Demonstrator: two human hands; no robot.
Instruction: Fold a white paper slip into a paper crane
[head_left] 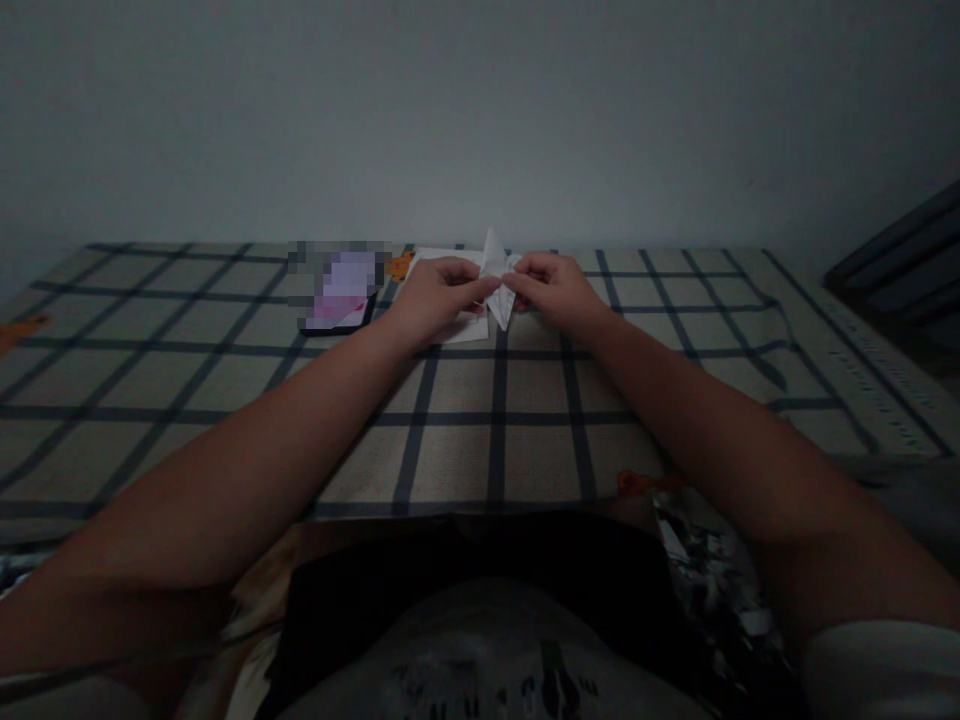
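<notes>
A piece of folded white paper (492, 252) with pointed ends stands between my two hands, above the table. My left hand (442, 295) pinches its left side between thumb and fingers. From the right, my right hand (553, 288) grips the other side the same way, the two thumb tips close together at the middle. One point of the paper rises upward and another hangs down below the thumbs. Under and behind my left hand lies a flat white sheet (472, 330), partly covered by the hand. Some fingertips are hidden behind the paper.
A phone (337, 310) with a lit, partly blurred screen lies left of my left hand. The checked tablecloth (457, 450) covers the table up to the grey wall (480, 120). A dark slatted object (907, 270) stands at the far right.
</notes>
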